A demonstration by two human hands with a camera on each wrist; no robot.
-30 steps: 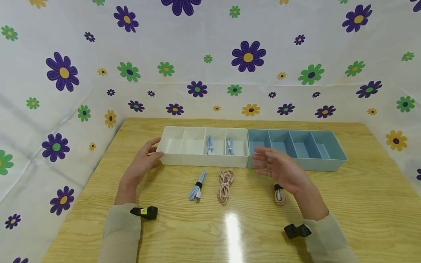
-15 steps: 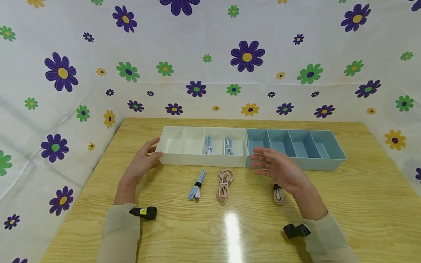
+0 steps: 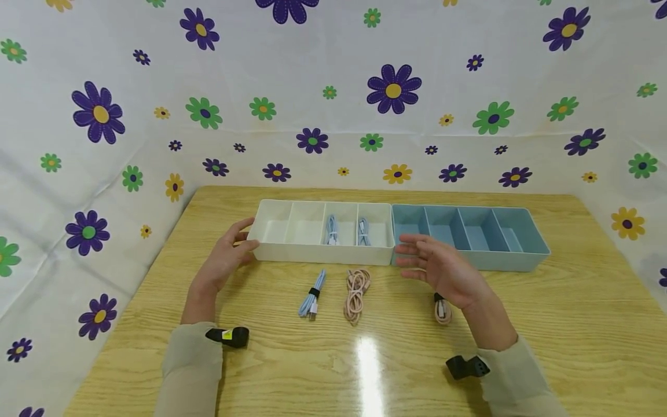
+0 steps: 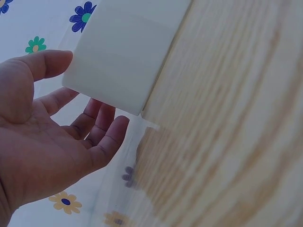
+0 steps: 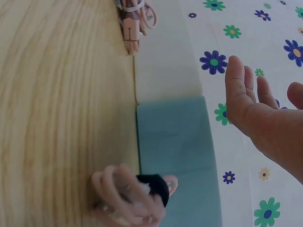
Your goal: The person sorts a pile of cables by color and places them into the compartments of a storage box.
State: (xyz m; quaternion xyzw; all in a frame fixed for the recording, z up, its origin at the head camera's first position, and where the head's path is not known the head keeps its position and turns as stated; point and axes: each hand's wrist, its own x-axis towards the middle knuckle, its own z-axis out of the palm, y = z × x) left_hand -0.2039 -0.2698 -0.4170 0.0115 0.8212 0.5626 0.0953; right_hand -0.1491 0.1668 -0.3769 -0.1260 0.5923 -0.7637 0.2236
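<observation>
At the left end of the white divided box point(image 3: 323, 254), my left hand point(image 3: 223, 260) rests its relaxed fingertips on the end wall, thumb by the front corner. My right hand point(image 3: 448, 269) holds nothing; its loosely spread fingers overlap the left part of the blue divided box point(image 3: 508, 260). On the table before the boxes lie a blue cable point(image 3: 312, 295) with a black strap and a coiled pink cable point(image 3: 356, 295). A second pink cable point(image 3: 443, 311), black-strapped, lies partly hidden under my right hand in the head view. Two bundled blue cables point(image 3: 332, 230) occupy the white box's two right compartments.
Both boxes stand end to end across the back of the wooden table point(image 3: 292, 365). Behind and to the sides hangs a white cloth point(image 3: 333, 46) with printed flowers. Black wrist cameras point(image 3: 234, 337) sit on both sleeves.
</observation>
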